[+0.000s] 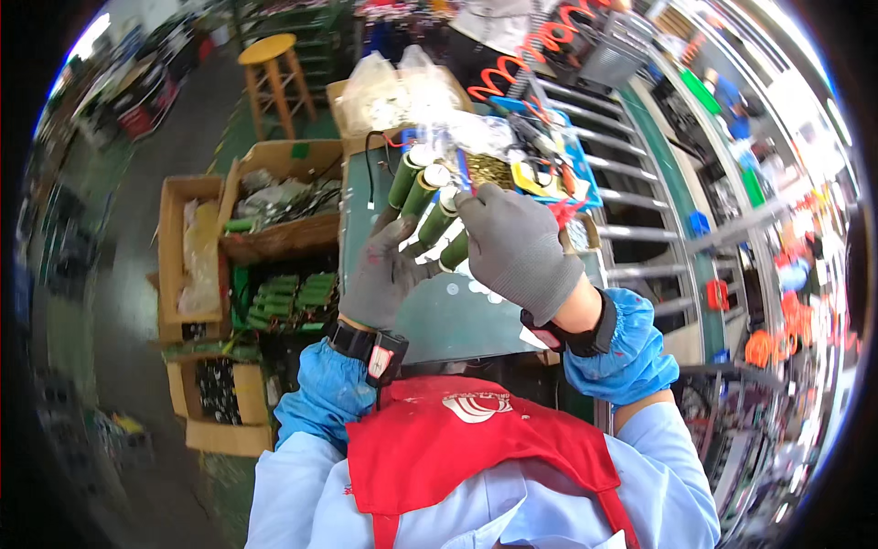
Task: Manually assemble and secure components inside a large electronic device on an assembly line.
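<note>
Over the workbench (pixel 448 331), a row of several green cylindrical battery cells (pixel 422 194) with pale ends stands at a slant between my hands. My left hand (pixel 377 279), in a grey glove, grips the row from its left and lower side. My right hand (pixel 517 247), gloved too, is bent over the right end of the row, its fingertips pressed together at a cell's upper end. What the right fingers pinch, if anything, is hidden. A black lead (pixel 370 169) with a small white connector and a red wire run off the row's far left.
A blue tray (pixel 590 174) holding small brass-coloured parts, tools and a yellow item stands beyond my right hand. Plastic bags (pixel 375 91) lie in a carton behind. A roller conveyor (pixel 631 197) runs along the right. Cardboard boxes (pixel 283 238) and a yellow stool (pixel 267 50) are left.
</note>
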The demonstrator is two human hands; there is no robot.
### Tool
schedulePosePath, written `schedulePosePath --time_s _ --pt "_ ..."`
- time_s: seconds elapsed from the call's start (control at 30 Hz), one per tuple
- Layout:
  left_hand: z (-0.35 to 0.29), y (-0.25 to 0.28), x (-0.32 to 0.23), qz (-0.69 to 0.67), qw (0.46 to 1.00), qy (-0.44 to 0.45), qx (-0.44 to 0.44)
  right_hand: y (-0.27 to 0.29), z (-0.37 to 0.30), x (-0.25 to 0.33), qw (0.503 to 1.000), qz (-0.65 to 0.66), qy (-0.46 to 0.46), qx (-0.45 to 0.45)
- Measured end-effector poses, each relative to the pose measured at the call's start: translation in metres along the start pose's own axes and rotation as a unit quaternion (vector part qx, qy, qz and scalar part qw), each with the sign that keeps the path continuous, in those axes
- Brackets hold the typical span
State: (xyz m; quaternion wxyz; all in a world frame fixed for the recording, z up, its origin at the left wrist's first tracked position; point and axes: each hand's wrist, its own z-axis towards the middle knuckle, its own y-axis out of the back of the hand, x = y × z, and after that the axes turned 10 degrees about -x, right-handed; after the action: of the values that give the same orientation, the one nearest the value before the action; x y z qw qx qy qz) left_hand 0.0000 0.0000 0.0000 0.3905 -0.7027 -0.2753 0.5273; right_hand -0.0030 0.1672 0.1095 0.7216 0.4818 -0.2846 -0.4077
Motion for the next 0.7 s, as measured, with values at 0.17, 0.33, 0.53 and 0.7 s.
schedulePosePath --time_s 0.17,0.33,0.53,0.7 --pt "0.017 -0.028 0.024 0.003 0.996 0.057 0.068 0.034 -0.036 -0.006 0.996 -0.047 -0.075 -0.029" --pt "0.021 -0.059 0.06 -0.005 0.979 0.157 0.127 0.062 -0.086 -0.011 0.98 -0.104 -0.163 -0.048" --pt "-0.009 -0.101 0.132 0.056 0.971 0.204 0.114 0.095 -0.176 -0.019 0.962 -0.108 -0.235 -0.088" --pt "-0.056 -0.131 0.204 0.085 0.942 0.252 0.203 0.123 -0.275 -0.016 0.938 -0.063 -0.29 -0.18"
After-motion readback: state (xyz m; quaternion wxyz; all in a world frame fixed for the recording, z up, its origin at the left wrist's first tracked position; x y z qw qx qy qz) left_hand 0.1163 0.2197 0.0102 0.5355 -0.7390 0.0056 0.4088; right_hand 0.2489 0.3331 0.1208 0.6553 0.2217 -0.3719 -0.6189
